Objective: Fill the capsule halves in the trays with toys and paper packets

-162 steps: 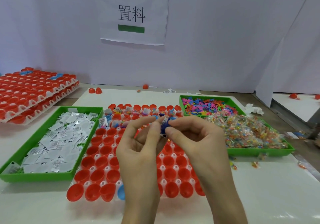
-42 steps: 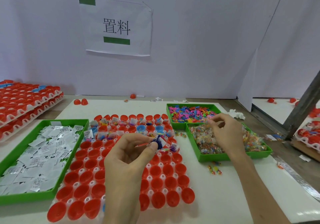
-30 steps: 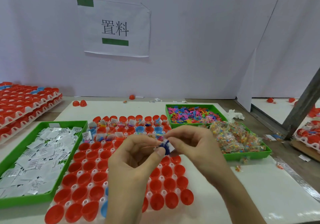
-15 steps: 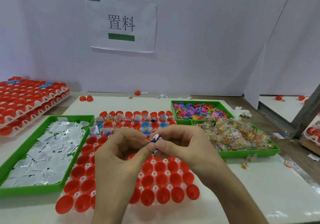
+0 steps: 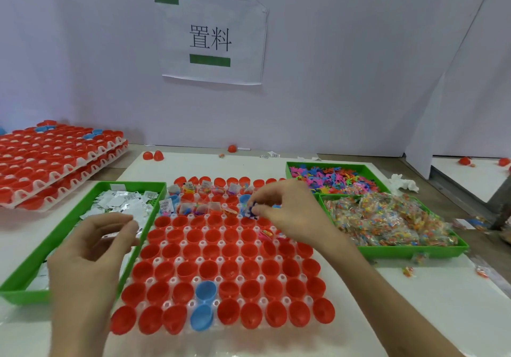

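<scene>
Right hand (image 5: 290, 212): grasping – thumb and fingertips pinch a small blue toy (image 5: 251, 210), with the hand held over the far right part of the capsule tray (image 5: 202, 243).
Blue toy: bunched up in the pinch at the left tip of that hand. It is too small and too covered to tell its long axis.
Left hand (image 5: 94, 251): hovers over the near right edge of the packet tray (image 5: 132, 183), fingers loosely curled and thumb close to the forefinger. I cannot tell whether it holds a packet.
Capsule halves: the two far rows carry toys and paper packets. The nearer rows of red halves (image 5: 210, 269) look empty, apart from a small pink piece in the third row at the right. Two blue halves (image 5: 205, 290) sit in the near rows.
Deciding relation: the toy hangs just above the line where filled rows meet empty ones, so the next open half probably lies straight below or slightly nearer – a short drop for the right hand, not a reach.
Packets (image 5: 121, 204): left of the capsule tray, so the left hand is the nearer one.
Toy supply: loose toys (image 5: 331, 179) and bagged toys (image 5: 387, 218) in green trays at the right, just beside the right hand.
</scene>
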Available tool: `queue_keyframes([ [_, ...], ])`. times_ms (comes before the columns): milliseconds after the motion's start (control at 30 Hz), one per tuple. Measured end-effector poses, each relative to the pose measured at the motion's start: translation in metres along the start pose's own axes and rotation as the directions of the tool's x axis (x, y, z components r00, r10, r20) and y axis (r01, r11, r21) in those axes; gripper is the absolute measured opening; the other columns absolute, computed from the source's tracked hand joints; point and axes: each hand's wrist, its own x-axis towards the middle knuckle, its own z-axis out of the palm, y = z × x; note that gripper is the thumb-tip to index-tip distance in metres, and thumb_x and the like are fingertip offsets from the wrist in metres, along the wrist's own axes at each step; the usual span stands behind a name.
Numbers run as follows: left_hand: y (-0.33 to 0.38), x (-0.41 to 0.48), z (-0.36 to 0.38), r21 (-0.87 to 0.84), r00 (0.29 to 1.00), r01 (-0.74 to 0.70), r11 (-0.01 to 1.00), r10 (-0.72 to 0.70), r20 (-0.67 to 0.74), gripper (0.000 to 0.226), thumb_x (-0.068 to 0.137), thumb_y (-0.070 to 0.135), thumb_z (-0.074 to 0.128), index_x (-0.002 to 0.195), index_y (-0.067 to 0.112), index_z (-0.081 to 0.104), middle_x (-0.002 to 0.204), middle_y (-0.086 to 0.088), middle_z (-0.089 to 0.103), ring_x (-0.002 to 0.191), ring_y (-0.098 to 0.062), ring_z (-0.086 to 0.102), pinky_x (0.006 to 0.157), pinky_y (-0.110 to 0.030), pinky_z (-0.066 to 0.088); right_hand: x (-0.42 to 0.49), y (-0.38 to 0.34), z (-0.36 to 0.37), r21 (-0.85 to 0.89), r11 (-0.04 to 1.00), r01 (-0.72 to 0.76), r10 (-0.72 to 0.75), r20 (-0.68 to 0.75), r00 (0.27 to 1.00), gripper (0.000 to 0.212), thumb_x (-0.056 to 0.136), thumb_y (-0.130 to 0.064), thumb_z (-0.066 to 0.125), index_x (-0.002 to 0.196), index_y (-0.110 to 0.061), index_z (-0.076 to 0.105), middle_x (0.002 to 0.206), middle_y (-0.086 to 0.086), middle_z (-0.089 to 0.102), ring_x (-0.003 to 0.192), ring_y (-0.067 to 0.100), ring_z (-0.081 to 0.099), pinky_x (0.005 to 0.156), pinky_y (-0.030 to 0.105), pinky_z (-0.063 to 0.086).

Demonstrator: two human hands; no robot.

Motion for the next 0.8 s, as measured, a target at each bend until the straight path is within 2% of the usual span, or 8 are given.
queue_keyframes([
  [100, -0.012, 0.015, -0.016, 0.076, 1.000, 0.008, 0.997, -0.008, 0.008, 0.034, 0.089, 0.007, 0.071, 0.080, 0.040, 0.071, 0.080, 0.016, 0.073, 0.063, 0.001, 0.066, 0.063, -0.011, 0.054, 0.003, 0.008, 0.015, -0.076, 0.997, -0.008, 0.012, 0.053, 0.999, 0.014, 0.084, -0.016, 0.076, 0.094, -0.026, 0.078, 0.080, -0.018, 0.069, 0.076, -0.004, 0.065, 0.075, 0.009, 0.049],
  [267, -0.022, 0.035, -0.028, 0.219, 0.999, -0.011, 0.976, 0.003, 0.034, 0.034, 0.090, 0.009, 0.070, 0.082, 0.042, 0.070, 0.082, 0.019, 0.071, 0.063, -0.003, 0.066, 0.064, -0.036, 0.055, 0.002, 0.011, 0.027, -0.149, 0.989, -0.017, 0.030, 0.087, 0.996, 0.010, 0.084, -0.017, 0.076, 0.090, -0.025, 0.077, 0.083, -0.011, 0.073, 0.079, 0.001, 0.066, 0.081, 0.024, 0.057],
  [367, -0.028, 0.044, -0.029, 0.270, 0.999, -0.005, 0.963, -0.009, 0.049, 0.034, 0.091, 0.009, 0.070, 0.082, 0.042, 0.069, 0.081, 0.019, 0.071, 0.063, -0.003, 0.067, 0.070, -0.037, 0.056, 0.001, 0.009, 0.032, -0.180, 0.983, -0.045, 0.063, 0.096, 0.993, 0.008, 0.082, -0.022, 0.078, 0.089, -0.027, 0.077, 0.084, -0.011, 0.074, 0.081, 0.002, 0.066, 0.090, 0.033, 0.055],
  [467, -0.034, 0.046, -0.026, 0.322, 0.993, 0.006, 0.947, -0.043, 0.107, 0.035, 0.091, 0.012, 0.070, 0.082, 0.046, 0.069, 0.079, 0.013, 0.072, 0.068, -0.009, 0.069, 0.058, -0.027, 0.054, 0.000, 0.010, 0.036, -0.228, 0.972, -0.055, 0.077, 0.089, 0.993, 0.006, 0.084, -0.027, 0.076, 0.089, -0.028, 0.078, 0.087, -0.015, 0.074, 0.087, 0.003, 0.063, 0.103, 0.040, 0.042],
  [567, -0.039, 0.046, -0.021, 0.386, 0.987, 0.009, 0.923, -0.071, 0.146, 0.037, 0.090, 0.013, 0.071, 0.080, 0.048, 0.068, 0.086, 0.009, 0.072, 0.078, -0.021, 0.069, 0.070, -0.040, 0.054, -0.001, 0.011, 0.040, -0.284, 0.958, -0.037, 0.058, 0.069, 0.996, 0.007, 0.084, -0.031, 0.076, 0.090, -0.031, 0.079, 0.078, -0.025, 0.058, 0.087, -0.002, 0.048, 0.106, 0.039, 0.029],
  [633, -0.040, 0.045, -0.021, 0.400, 0.984, 0.019, 0.916, -0.088, 0.153, 0.038, 0.090, 0.013, 0.072, 0.078, 0.049, 0.068, 0.086, 0.007, 0.072, 0.079, -0.022, 0.068, 0.074, -0.045, 0.055, -0.001, 0.012, 0.042, -0.268, 0.962, -0.045, 0.068, 0.078, 0.995, 0.007, 0.085, -0.028, 0.074, 0.090, -0.029, 0.079, 0.076, -0.024, 0.053, 0.085, -0.002, 0.047, 0.107, 0.040, 0.030],
  [733, -0.043, 0.043, -0.021, 0.499, 0.986, 0.003, 0.867, -0.087, 0.145, 0.036, 0.090, 0.020, 0.073, 0.080, 0.054, 0.066, 0.085, 0.013, 0.071, 0.079, -0.017, 0.067, 0.073, -0.047, 0.057, -0.002, 0.013, 0.041, -0.207, 0.976, -0.071, 0.092, 0.098, 0.991, 0.010, 0.087, -0.021, 0.069, 0.091, -0.026, 0.077, 0.082, -0.015, 0.069, 0.082, 0.002, 0.058, 0.106, 0.043, 0.040],
  [800, -0.046, 0.041, -0.020, 0.553, 0.985, -0.006, 0.833, -0.089, 0.145, 0.037, 0.089, 0.022, 0.074, 0.082, 0.056, 0.063, 0.083, 0.015, 0.071, 0.076, -0.018, 0.067, 0.073, -0.048, 0.058, -0.004, 0.009, 0.039, -0.207, 0.974, -0.087, 0.112, 0.112, 0.987, 0.013, 0.088, -0.022, 0.067, 0.097, -0.028, 0.075, 0.085, -0.015, 0.067, 0.084, 0.001, 0.058, 0.108, 0.041, 0.037],
])
